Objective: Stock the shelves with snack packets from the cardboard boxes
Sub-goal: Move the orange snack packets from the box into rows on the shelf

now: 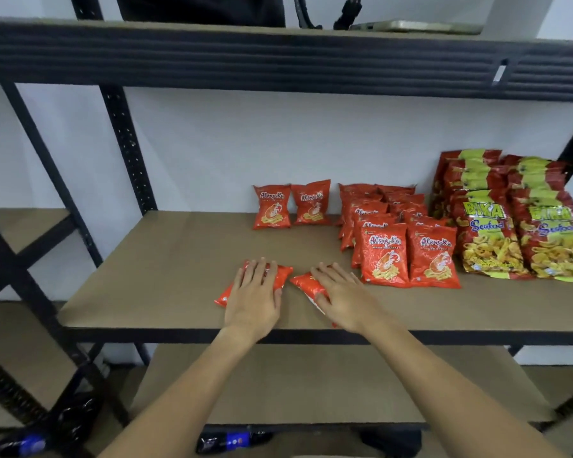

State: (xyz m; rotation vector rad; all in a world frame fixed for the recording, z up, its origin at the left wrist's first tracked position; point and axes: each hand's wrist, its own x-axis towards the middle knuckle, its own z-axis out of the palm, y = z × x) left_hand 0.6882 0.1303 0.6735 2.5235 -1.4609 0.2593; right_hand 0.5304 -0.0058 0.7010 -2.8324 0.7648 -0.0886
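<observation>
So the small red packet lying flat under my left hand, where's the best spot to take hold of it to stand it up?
Pinch the far top seam of the red packet, coming from above. It lies flat on the shelf with your left hand resting over its middle, fingers straight, so the exposed far edge is probably the easiest flat, thin part to catch.

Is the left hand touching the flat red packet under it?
Touching: the head view shows the left hand lying with straight fingers directly on the red packet.

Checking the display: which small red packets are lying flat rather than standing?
The two packets under the left hand and right hand, near the shelf's front edge; all others stand upright.
</observation>
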